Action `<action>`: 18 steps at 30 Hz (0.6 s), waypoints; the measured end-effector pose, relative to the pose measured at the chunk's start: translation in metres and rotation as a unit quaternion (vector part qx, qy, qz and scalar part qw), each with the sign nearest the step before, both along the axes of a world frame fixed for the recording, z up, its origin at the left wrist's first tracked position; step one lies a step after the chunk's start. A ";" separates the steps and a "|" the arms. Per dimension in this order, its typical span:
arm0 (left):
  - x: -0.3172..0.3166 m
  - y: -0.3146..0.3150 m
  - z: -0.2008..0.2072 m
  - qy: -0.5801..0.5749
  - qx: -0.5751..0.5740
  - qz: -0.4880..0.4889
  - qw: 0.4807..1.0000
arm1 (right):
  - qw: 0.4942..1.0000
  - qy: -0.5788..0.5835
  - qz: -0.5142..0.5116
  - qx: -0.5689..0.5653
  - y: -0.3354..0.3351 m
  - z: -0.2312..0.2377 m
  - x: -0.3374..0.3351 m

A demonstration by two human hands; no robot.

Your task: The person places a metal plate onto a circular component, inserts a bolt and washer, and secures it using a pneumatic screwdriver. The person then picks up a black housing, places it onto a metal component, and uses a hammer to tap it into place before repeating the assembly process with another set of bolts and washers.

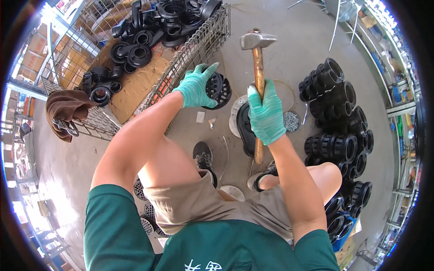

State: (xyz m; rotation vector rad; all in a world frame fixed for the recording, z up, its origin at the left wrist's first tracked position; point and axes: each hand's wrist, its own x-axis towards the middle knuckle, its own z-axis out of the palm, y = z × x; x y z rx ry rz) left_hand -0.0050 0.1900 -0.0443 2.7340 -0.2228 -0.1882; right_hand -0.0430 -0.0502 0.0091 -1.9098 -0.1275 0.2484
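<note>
My left hand, in a green glove, has its fingers spread round the edge of a black round perforated plastic piece beside the wire cage. My right hand, gloved the same way, grips the wooden handle of a hammer. The hammer's metal head points away from me. Partly behind the right glove lies a curved black plastic fitting, its far side over a pale round disc. A small round container of grey bits stands right of that glove.
At the left, a wire cage holds many black pipe fittings on cardboard; a brown cloth hangs on its corner. Stacked black ribbed fittings line my right side. Perforated discs lie by my left leg.
</note>
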 end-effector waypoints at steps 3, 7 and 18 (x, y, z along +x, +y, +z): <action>0.000 -0.007 0.003 -0.022 -0.030 0.005 0.999 | 0.979 -0.180 0.026 -0.098 -0.008 -0.050 0.006; -0.009 -0.003 -0.004 0.052 0.057 -0.022 0.997 | 0.970 0.136 0.122 -0.158 -0.016 -0.057 0.026; 0.003 -0.007 0.000 0.003 -0.024 0.000 1.000 | 0.987 0.130 0.060 -0.071 -0.019 -0.091 0.021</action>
